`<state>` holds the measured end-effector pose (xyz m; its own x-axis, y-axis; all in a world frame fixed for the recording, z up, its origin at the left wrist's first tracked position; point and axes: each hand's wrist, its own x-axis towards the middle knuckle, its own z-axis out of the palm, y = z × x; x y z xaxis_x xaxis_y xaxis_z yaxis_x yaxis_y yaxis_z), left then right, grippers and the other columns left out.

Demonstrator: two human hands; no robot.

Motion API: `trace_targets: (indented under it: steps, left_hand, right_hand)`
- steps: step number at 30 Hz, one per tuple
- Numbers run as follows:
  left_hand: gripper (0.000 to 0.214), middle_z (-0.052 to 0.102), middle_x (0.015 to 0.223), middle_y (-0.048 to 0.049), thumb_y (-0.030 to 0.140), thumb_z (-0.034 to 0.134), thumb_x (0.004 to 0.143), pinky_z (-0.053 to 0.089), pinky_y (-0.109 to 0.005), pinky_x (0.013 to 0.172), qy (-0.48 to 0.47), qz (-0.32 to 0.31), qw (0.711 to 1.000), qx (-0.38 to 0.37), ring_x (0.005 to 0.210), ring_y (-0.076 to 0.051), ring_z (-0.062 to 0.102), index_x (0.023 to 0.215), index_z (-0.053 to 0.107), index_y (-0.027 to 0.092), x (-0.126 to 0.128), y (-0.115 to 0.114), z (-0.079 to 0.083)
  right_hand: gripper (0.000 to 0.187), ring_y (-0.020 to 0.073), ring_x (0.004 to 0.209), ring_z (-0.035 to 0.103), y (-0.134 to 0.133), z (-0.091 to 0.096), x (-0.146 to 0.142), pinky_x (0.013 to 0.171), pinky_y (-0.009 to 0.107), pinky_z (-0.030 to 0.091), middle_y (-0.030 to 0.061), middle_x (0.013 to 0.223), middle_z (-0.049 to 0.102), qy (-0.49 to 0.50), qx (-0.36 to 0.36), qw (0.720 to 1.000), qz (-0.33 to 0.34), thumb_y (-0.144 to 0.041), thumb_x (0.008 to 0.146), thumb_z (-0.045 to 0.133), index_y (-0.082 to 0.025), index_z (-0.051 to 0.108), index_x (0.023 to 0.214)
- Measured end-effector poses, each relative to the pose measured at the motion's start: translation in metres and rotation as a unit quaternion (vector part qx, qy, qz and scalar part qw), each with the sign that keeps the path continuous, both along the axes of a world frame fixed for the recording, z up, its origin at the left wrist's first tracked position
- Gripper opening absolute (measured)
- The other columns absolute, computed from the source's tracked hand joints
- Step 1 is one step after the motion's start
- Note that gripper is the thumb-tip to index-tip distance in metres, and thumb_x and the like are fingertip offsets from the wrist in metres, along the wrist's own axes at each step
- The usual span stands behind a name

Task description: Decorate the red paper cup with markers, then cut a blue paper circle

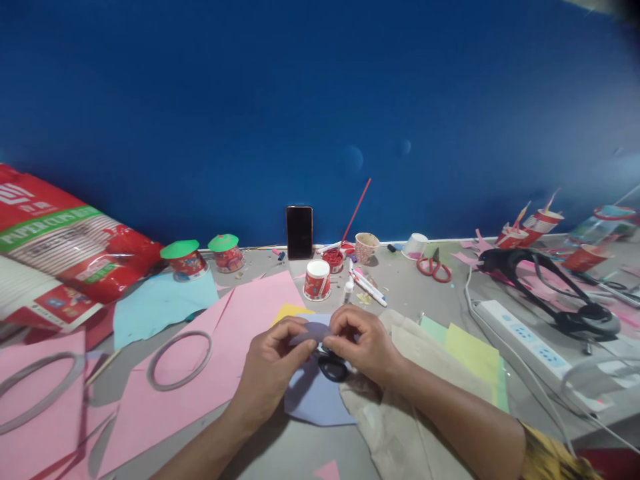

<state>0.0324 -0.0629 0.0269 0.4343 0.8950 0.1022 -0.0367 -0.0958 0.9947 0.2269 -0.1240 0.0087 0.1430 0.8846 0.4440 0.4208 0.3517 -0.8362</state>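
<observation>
My left hand and my right hand meet over the middle of the table. Both pinch a small piece of lavender paper between thumb and fingers. Black-handled scissors lie just under my right hand, on a larger lavender sheet. Whether my right hand also touches the scissors is hidden. A large pink sheet lies left of my hands, and a yellow sheet peeks out beyond them.
Behind my hands stand a red paper cup, markers, a phone against the blue wall and red scissors. Two green-lidded cups and a paper-cup package lie left. A power strip and headphones lie right.
</observation>
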Motion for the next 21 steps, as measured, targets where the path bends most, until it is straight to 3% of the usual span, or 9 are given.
trace_targets:
  steps: [6,12,21]
  left_hand:
    - [0.015,0.074,0.078,-0.0046,0.031,0.083,0.071,0.052,-0.028,0.063,-0.009,-0.005,1.0,-0.019,0.071,-0.019,0.064,0.065,0.075,0.02,0.0019,-0.0042,0.003]
    - [0.02,0.07,0.063,-0.0006,0.039,0.084,0.07,0.052,-0.029,0.061,0.004,0.017,0.998,-0.06,0.06,-0.018,0.063,0.07,0.077,0.021,0.0031,-0.0044,0.0066]
    - [0.02,0.07,0.057,0.0004,0.039,0.084,0.065,0.05,-0.028,0.059,0.026,0.049,0.996,-0.063,0.056,-0.017,0.061,0.067,0.074,0.022,0.0023,-0.0022,0.0085]
  right_hand:
    - [0.013,0.0138,0.063,0.061,-0.0027,0.0023,-0.0037,0.059,0.024,0.045,-0.0002,0.073,0.074,0.043,-0.096,0.994,-0.008,-0.029,0.082,0.081,-0.021,0.071,0.076]
    - [0.015,0.0139,0.063,0.061,-0.0028,0.0015,-0.003,0.061,0.025,0.046,0.0007,0.073,0.073,0.023,-0.063,0.998,-0.02,-0.028,0.08,0.078,-0.021,0.069,0.071]
    - [0.015,0.0134,0.061,0.059,-0.0025,0.0041,-0.0048,0.058,0.025,0.044,-0.0009,0.069,0.071,0.057,-0.123,0.991,-0.025,-0.03,0.075,0.08,-0.022,0.068,0.071]
